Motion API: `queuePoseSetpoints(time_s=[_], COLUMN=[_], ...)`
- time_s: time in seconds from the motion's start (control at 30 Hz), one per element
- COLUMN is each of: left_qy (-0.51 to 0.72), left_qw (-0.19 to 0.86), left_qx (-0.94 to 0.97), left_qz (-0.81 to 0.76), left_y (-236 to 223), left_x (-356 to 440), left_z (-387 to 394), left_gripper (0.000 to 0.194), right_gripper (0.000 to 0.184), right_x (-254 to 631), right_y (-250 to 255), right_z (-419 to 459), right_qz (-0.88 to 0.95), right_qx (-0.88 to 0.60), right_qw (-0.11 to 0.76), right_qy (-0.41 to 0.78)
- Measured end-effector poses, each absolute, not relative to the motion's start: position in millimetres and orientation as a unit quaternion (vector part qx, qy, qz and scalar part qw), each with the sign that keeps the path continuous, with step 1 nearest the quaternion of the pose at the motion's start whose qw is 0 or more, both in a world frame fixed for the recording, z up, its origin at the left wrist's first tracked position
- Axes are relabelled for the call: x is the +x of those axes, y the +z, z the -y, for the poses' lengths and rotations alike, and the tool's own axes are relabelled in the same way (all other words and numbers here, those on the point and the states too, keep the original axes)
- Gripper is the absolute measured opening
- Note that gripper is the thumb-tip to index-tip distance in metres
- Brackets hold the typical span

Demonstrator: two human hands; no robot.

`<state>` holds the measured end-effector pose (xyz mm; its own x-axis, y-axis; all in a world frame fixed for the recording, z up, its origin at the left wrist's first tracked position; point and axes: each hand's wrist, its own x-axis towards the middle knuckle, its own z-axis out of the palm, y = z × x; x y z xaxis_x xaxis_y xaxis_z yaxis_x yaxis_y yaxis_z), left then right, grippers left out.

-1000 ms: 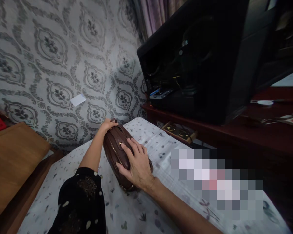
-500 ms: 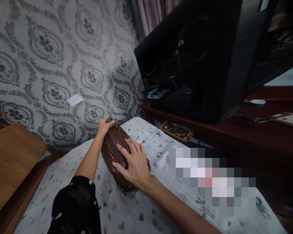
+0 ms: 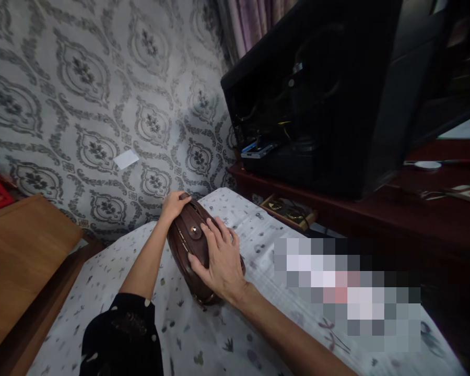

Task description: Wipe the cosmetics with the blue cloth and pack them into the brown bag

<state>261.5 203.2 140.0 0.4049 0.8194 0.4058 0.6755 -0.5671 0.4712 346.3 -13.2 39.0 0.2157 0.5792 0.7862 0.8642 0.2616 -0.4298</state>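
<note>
A brown leather handbag (image 3: 199,249) with gold zips lies on the patterned white cloth. A flap with a metal snap (image 3: 195,230) shows on its top, between two zip lines. My left hand (image 3: 175,205) grips the bag's far end, its fingers curled over the edge. Spread across the near right part of the bag is my right hand (image 3: 221,258), thumb near the left zip and fingers over the right side. It presses flat on the leather rather than wrapping round it. The bag's underside and right flank are hidden.
A large black computer case (image 3: 309,115) stands on a dark red desk (image 3: 423,209) at right, above a small open drawer (image 3: 290,211). A wooden cabinet (image 3: 27,245) is at left. A blurred patch covers part of the cloth (image 3: 227,334). Patterned wallpaper rises behind.
My right hand's fingers have shifted right and drawn closer together, uncovering the snap. My left hand has moved from the bag's end piece onto its edge. The view has turned slightly left.
</note>
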Motion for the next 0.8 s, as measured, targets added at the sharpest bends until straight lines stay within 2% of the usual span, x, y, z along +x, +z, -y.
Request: queuePoseSetpoints(time_s=[0.3, 0.5, 0.8], left_qy=[0.359, 0.34, 0.304], left_qw=[0.174, 0.22, 0.175], left_qx=[0.801, 0.813, 0.813], left_qz=[-0.448, -0.419, -0.464], left_y=[131.5, 136.3, 144.8], left_x=[260.2, 249.1, 203.2], left_z=[-210.5, -208.4, -209.8], left_gripper=[0.032, 0.036, 0.023], right_gripper=[0.052, 0.054, 0.056], right_x=[345.1, 346.1, 346.8], right_y=[35.3, 34.0, 33.8], right_z=[10.7, 9.5, 9.5], right_qz=[0.607, 0.609, 0.612], right_qx=[-0.577, -0.575, -0.574], right_qw=[0.523, 0.522, 0.522], right_qy=[-0.158, -0.161, -0.155])
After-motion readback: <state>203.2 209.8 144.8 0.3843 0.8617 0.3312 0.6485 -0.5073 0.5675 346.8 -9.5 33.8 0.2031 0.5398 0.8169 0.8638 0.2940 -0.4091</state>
